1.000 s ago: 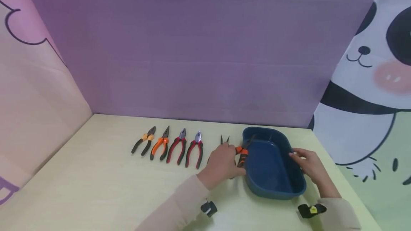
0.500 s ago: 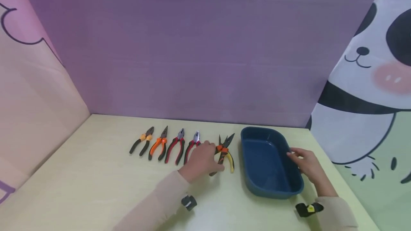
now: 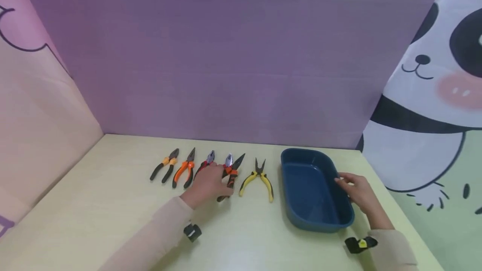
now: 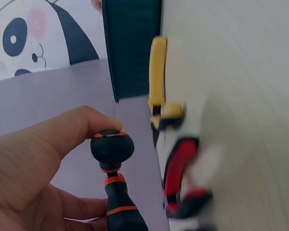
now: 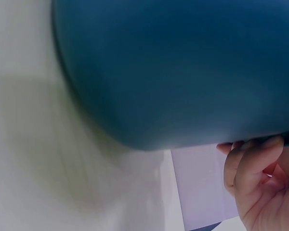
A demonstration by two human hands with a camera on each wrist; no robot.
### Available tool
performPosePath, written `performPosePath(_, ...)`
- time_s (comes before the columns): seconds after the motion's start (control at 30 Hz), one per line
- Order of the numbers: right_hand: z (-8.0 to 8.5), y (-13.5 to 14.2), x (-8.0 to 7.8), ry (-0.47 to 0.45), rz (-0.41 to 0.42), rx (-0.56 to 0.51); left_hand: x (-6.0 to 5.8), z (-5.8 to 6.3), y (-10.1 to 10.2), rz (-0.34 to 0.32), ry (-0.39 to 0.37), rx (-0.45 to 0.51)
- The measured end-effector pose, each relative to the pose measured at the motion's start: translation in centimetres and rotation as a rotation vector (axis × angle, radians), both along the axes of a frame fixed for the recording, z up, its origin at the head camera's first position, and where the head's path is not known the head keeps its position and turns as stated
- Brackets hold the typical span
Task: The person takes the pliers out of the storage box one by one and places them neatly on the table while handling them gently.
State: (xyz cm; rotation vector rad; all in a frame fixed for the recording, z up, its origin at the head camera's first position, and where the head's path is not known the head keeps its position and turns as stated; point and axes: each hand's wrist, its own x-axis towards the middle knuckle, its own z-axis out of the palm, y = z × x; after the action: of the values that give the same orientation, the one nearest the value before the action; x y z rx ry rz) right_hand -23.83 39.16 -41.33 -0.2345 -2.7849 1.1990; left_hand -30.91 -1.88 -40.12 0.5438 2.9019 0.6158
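My left hand (image 3: 208, 184) grips long-nose pliers (image 3: 233, 173) with black and orange handles, their dark jaws pointing up and right. In the left wrist view, the thumb lies on one black handle (image 4: 112, 147) and fingers curl at the other. The held pliers and hand overlap two red-and-black pliers (image 3: 229, 160), partly hiding them. To the right lie yellow-handled long-nose pliers (image 3: 267, 182), handles spread. My right hand (image 3: 359, 191) pinches the right rim of a deep blue tray (image 3: 320, 226), thumb inside; nothing shows in it.
Orange-and-black pliers (image 3: 190, 166) and combination pliers with black and light-orange handles (image 3: 173, 161) lie at the left end of the row. A purple backdrop (image 3: 233, 74) stands behind the pale table (image 3: 113, 204). A panda-print panel (image 3: 421, 149) borders the right.
My left hand has carried the orange-and-black pliers leftward from the tray's left edge, past the yellow pliers, to over the red ones. The right hand keeps its hold on the rim.
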Motion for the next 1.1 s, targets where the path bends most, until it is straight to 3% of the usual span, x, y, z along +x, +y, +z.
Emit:
performPosePath(0.17,-0.1,0.0,0.1,-0.014,-0.003,-0.012,-0.5,0.0,-2.0,0.017,0.047,-0.025)
performPosePath(0.4,0.2,0.5,0.8,-0.005,-0.017,-0.002,-1.1,-0.2,-3.5,0.043,0.003,-0.038)
performPosePath(0.67,0.0,0.8,1.0,0.003,-0.027,0.004,-1.3,-1.4,-5.1,0.04,-0.003,0.026)
performPosePath(0.93,0.1,0.9,1.0,-0.009,-0.025,0.0,-1.8,-1.2,-6.6,0.049,0.037,-0.039)
performPosePath(1.1,0.2,0.7,0.9,-0.009,-0.024,0.003,-1.8,-0.9,-7.5,0.058,0.023,-0.056)
